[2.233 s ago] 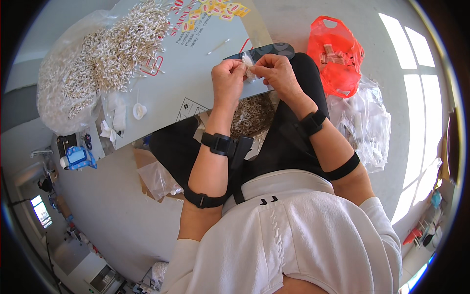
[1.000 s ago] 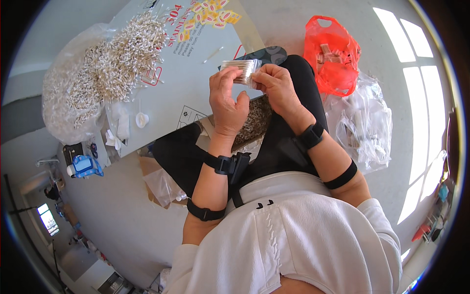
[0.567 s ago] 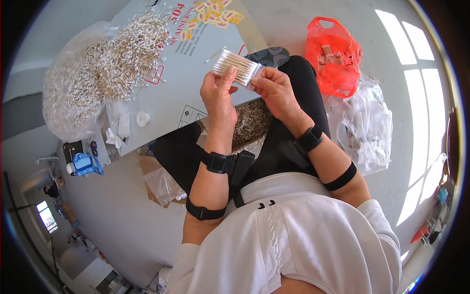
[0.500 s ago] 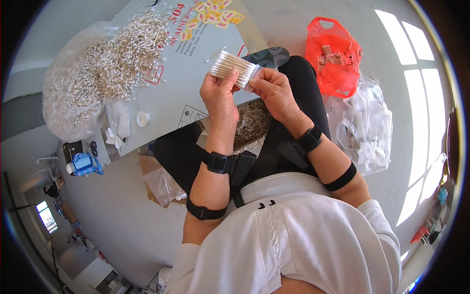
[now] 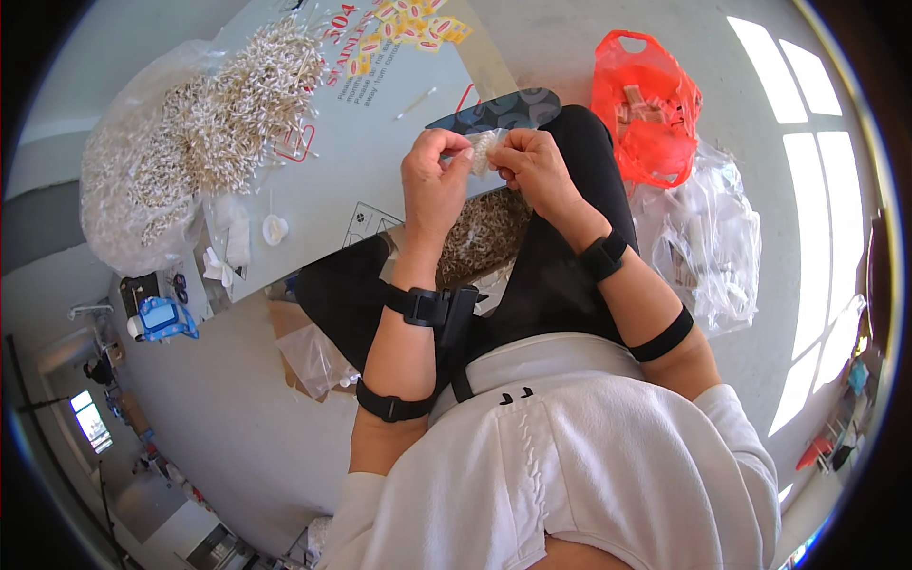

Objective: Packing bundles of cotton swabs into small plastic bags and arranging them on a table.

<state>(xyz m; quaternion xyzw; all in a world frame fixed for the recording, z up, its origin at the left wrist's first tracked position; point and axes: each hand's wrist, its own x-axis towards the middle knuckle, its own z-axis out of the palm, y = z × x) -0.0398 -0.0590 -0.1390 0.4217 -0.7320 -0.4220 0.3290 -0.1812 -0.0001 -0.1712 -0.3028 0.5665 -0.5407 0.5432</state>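
A small transparent bag of cotton swabs [image 5: 482, 152] is held up over my lap, its white tips bunched toward me. My left hand [image 5: 435, 180] pinches it from the left between thumb and index finger. From the other side my right hand [image 5: 537, 171] grips its edge, fingers curled. A single cotton swab [image 5: 416, 103] lies on the table [image 5: 351, 157] just beyond my hands. At the table's left rises a big heap of loose cotton swabs [image 5: 252, 104], spilling from a large plastic bag [image 5: 104, 190]. Below my hands, between my legs, a box of swabs [image 5: 483, 237] is partly hidden.
Small yellow labels [image 5: 418, 27] are scattered at the table's far edge. On the floor to the right sit a red plastic bag [image 5: 655, 152] of small packs and a transparent bag [image 5: 712, 256]. A blue packet [image 5: 166, 318] and a white round item [image 5: 275, 230] are at the left.
The bagged swabs have turned from lying broadside to tips toward me, and mostly sit inside the bag. My left hand has shifted slightly right, and the loose swab on the table is now uncovered.
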